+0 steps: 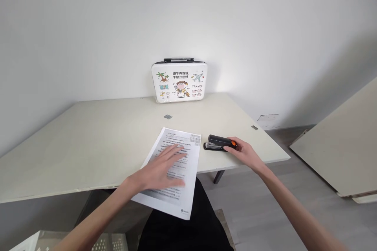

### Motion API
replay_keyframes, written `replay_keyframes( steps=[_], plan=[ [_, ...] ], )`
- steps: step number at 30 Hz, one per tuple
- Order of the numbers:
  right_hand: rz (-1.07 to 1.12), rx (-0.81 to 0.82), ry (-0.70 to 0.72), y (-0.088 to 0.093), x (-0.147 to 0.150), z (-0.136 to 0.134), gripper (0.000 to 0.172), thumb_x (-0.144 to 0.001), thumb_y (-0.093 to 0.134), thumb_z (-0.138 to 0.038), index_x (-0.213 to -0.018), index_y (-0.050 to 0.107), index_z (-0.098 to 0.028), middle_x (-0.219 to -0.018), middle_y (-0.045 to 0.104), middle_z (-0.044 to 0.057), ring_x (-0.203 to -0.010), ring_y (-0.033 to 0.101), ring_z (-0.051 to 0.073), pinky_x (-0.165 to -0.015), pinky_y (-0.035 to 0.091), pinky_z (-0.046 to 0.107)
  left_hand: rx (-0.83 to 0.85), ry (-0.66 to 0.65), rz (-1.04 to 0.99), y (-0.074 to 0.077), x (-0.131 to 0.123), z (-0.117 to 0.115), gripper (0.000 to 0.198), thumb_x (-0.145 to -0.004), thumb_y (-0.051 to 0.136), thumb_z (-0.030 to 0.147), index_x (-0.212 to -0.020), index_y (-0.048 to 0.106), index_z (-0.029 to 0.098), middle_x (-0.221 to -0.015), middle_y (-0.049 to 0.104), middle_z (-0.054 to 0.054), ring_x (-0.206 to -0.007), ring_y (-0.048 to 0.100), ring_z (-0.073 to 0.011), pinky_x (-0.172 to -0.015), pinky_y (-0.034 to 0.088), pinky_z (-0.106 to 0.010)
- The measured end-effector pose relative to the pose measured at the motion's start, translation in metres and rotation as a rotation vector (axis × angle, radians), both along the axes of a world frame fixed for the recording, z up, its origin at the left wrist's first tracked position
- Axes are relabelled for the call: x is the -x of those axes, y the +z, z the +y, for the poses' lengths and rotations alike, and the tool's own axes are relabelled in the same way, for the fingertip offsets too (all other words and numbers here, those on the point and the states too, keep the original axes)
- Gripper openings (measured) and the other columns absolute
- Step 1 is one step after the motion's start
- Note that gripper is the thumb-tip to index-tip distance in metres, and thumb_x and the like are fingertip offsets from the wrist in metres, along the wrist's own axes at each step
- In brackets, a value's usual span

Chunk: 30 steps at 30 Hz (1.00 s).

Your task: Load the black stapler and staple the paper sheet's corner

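A printed sheet of paper lies on the pale table, its near end hanging over the front edge. My left hand rests flat on the sheet, fingers spread. To the right of the sheet sits a black stapler with an orange end. My right hand has its fingers on the stapler's right end, which still rests on the table.
A white cartoon-printed carry case stands against the wall at the table's back. Small strips of staples lie mid-table, and another strip near the right edge. A second tabletop leans at the right. A white perforated basket sits below.
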State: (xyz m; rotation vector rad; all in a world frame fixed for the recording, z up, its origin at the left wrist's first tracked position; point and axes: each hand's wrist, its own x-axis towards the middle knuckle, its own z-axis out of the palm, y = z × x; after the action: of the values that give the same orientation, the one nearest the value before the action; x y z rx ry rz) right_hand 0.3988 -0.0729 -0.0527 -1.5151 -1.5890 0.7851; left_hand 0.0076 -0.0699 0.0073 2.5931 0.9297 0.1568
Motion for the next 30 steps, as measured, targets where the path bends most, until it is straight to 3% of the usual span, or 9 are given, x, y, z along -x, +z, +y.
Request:
replay_keyframes(
  steps=[2, 4, 9, 12, 22, 24, 26, 28, 30],
  plan=[
    [-0.009, 0.003, -0.015, -0.001, 0.000, -0.001, 0.051, -0.087, 0.068, -0.067, -0.118, 0.071, -0.026, -0.111, 0.074, 0.005, -0.087, 0.065, 0.022, -0.080, 0.053, 0.036, 0.003, -0.068, 0.043, -0.001, 0.007, -0.022, 0.110, -0.082, 0.076, 0.070, -0.168, 0.012, 0.043, -0.177, 0.009, -0.003, -0.161, 0.005, -0.0444, -0.125, 0.023, -0.068],
    [-0.019, 0.003, -0.019, -0.002, 0.000, -0.001, 0.051, -0.087, 0.068, -0.066, -0.118, 0.071, -0.025, -0.112, 0.074, 0.005, -0.087, 0.065, 0.022, -0.080, 0.053, 0.036, -0.032, -0.075, 0.070, -0.005, 0.014, -0.042, 0.118, -0.080, 0.080, 0.065, -0.168, 0.005, 0.043, -0.176, 0.001, -0.004, -0.159, -0.002, -0.0474, -0.124, 0.016, -0.072],
    [-0.032, 0.016, -0.009, -0.004, -0.003, 0.000, 0.051, -0.088, 0.067, -0.067, -0.120, 0.069, -0.026, -0.113, 0.073, 0.005, -0.091, 0.065, 0.023, -0.082, 0.053, 0.037, -0.135, -0.047, 0.104, -0.018, 0.022, -0.065, 0.087, -0.104, 0.054, 0.033, -0.169, -0.003, 0.039, -0.176, -0.002, -0.001, -0.161, 0.000, -0.0386, -0.129, 0.011, -0.066],
    [-0.021, 0.003, 0.016, -0.007, -0.005, 0.002, 0.050, -0.088, 0.068, -0.066, -0.118, 0.069, -0.027, -0.112, 0.074, 0.005, -0.095, 0.066, 0.025, -0.085, 0.054, 0.036, -0.191, -0.004, 0.101, -0.019, 0.017, -0.068, 0.074, -0.109, 0.039, 0.022, -0.169, -0.002, 0.038, -0.176, -0.002, 0.001, -0.162, 0.002, -0.0355, -0.129, 0.014, -0.064],
    [-0.029, -0.002, 0.094, -0.008, 0.013, 0.020, 0.048, -0.088, 0.066, -0.065, -0.120, 0.068, -0.029, -0.115, 0.074, 0.005, -0.096, 0.068, 0.025, -0.086, 0.056, 0.038, -0.188, -0.035, 0.073, -0.012, 0.000, -0.076, 0.081, -0.104, 0.041, 0.014, -0.168, 0.000, 0.042, -0.176, -0.001, 0.004, -0.161, 0.003, -0.0382, -0.127, 0.016, -0.068],
    [-0.024, -0.007, 0.097, -0.005, 0.019, 0.022, 0.047, -0.089, 0.066, -0.064, -0.119, 0.068, -0.028, -0.115, 0.074, 0.005, -0.098, 0.068, 0.025, -0.086, 0.056, 0.038, -0.158, -0.046, 0.073, -0.012, -0.001, -0.077, 0.078, -0.106, 0.042, 0.019, -0.168, 0.001, 0.042, -0.176, -0.002, 0.003, -0.161, 0.002, -0.0386, -0.127, 0.014, -0.068],
    [-0.018, -0.004, 0.102, -0.001, 0.023, 0.023, 0.046, -0.089, 0.066, -0.063, -0.118, 0.068, -0.028, -0.114, 0.073, 0.004, -0.098, 0.068, 0.025, -0.087, 0.056, 0.038, -0.113, -0.054, 0.070, -0.011, -0.002, -0.077, 0.076, -0.108, 0.047, 0.038, -0.168, 0.002, 0.042, -0.176, -0.003, 0.001, -0.161, 0.000, -0.0409, -0.127, 0.012, -0.070],
    [-0.019, 0.022, 0.136, 0.005, 0.023, 0.023, 0.045, -0.090, 0.066, -0.062, -0.118, 0.068, -0.028, -0.113, 0.073, 0.004, -0.096, 0.068, 0.024, -0.088, 0.055, 0.037, -0.062, -0.062, 0.048, -0.009, -0.001, -0.071, 0.093, -0.097, 0.060, 0.065, -0.169, 0.005, 0.040, -0.176, -0.003, -0.002, -0.160, -0.001, -0.0447, -0.125, 0.011, -0.073],
    [-0.036, 0.058, 0.182, 0.013, 0.023, 0.023, 0.044, -0.092, 0.065, -0.062, -0.120, 0.067, -0.028, -0.114, 0.073, 0.004, -0.095, 0.069, 0.023, -0.088, 0.055, 0.037, -0.024, -0.049, 0.015, -0.007, -0.002, -0.055, 0.105, -0.086, 0.064, 0.079, -0.169, 0.013, 0.040, -0.176, 0.001, -0.002, -0.160, -0.002, -0.0449, -0.126, 0.010, -0.072]
  ],
)
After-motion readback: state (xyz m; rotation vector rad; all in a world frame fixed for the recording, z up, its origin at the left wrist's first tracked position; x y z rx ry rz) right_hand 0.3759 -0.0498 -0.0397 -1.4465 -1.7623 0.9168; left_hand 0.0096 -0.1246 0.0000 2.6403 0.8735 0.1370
